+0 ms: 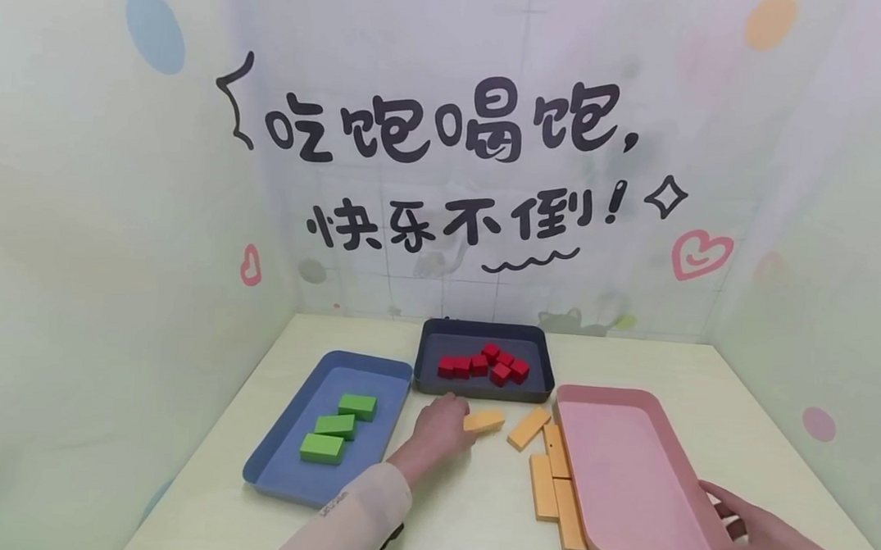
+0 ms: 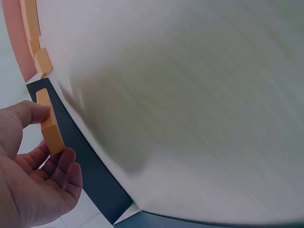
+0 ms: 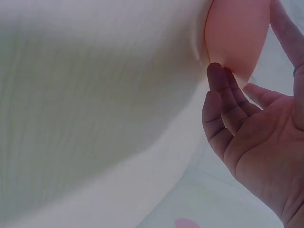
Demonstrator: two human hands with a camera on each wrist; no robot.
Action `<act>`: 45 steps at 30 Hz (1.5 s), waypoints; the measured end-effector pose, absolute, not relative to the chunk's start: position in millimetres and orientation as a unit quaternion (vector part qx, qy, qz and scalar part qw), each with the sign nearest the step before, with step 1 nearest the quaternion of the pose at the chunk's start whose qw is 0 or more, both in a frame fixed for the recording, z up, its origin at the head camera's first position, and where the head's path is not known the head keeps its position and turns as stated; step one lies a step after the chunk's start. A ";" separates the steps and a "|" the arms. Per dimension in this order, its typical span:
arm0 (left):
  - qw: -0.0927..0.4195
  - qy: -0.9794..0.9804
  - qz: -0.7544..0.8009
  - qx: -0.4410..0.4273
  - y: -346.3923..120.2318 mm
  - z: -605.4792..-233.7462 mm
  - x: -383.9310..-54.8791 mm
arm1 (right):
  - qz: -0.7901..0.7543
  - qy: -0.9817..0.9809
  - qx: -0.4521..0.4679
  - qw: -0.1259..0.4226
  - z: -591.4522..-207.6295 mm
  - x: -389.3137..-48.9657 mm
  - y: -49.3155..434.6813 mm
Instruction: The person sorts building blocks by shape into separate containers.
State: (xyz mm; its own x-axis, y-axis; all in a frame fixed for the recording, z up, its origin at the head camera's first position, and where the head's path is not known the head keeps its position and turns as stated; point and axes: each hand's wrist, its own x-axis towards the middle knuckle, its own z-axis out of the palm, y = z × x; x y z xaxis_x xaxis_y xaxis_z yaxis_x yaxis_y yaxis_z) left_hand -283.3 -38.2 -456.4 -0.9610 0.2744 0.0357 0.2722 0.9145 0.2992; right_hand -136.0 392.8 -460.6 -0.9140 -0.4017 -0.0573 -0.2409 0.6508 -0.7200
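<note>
My left hand [image 1: 444, 429] pinches an orange rectangular block [image 1: 485, 422] between thumb and fingertips, just in front of the dark tray [image 1: 435, 390]. In the left wrist view, one end of this orange block [image 2: 51, 128] juts out past the thumb. My right hand [image 1: 757, 539] holds the near right corner of the pink tray [image 1: 638, 472], fingers at its side wall and thumb low at the front. The right wrist view shows bent fingers [image 3: 218, 78] against the pink tray's outer wall [image 3: 237, 35]. Another orange block [image 1: 530, 428] lies to the right of the held one.
Several orange blocks [image 1: 544, 486] lie along the pink tray's left side. Green blocks [image 1: 335, 425] sit in the blue tray [image 1: 273, 473] at left. Small red cubes [image 1: 500, 374] are grouped in the dark tray. Behind the table [image 1: 459, 522] stands a printed wall [image 1: 440, 283].
</note>
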 end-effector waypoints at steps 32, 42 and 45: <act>-0.006 0.929 0.237 0.284 76.2 -433.2 -316.3 | -0.439 0.871 -0.141 0.172 -466.0 -135.0 397.9; -0.008 0.941 0.167 0.294 114.5 -438.5 -309.8 | -0.441 0.870 -0.136 0.172 -463.7 -135.3 397.2; -0.018 0.945 0.138 0.296 122.9 -443.0 -310.0 | -0.435 0.873 -0.137 0.172 -464.1 -137.1 398.1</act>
